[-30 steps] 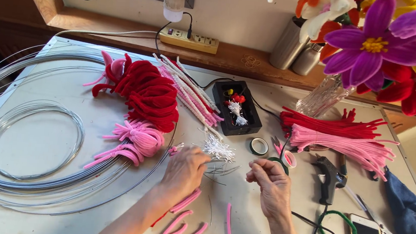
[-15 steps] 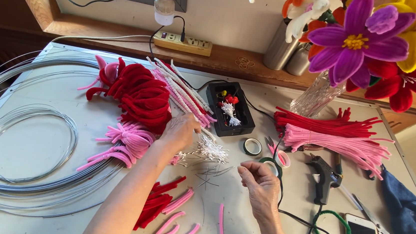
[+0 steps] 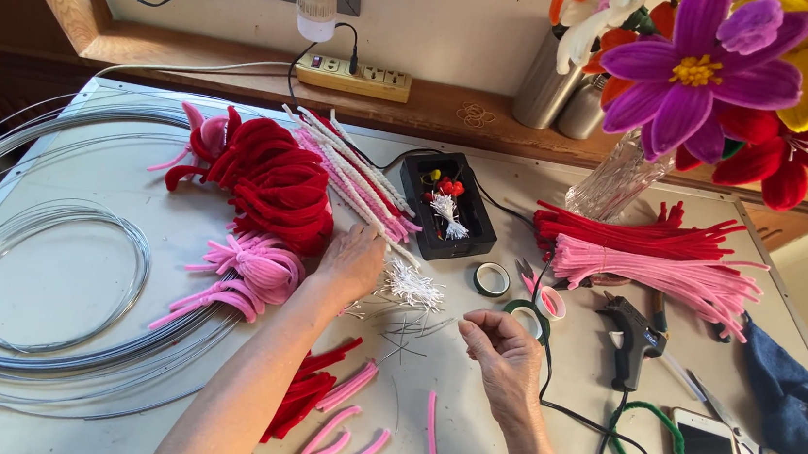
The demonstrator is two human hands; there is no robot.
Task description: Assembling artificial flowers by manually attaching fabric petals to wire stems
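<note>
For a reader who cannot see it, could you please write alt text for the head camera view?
A person's left hand reaches to a bunch of white stamens on a craft table, while the right hand pinches something too thin to identify. Around them lie red and pink pipe cleaner petals, wire coils, a black glue gun and a vase of handmade flowers.

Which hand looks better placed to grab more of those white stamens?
Probably the left hand: it rests right beside the white stamen bundle, while the right hand sits further away, fingers pinched together.

Fuzzy pipe cleaners (image 3: 654,264), shiny wire coils (image 3: 49,274)
</note>
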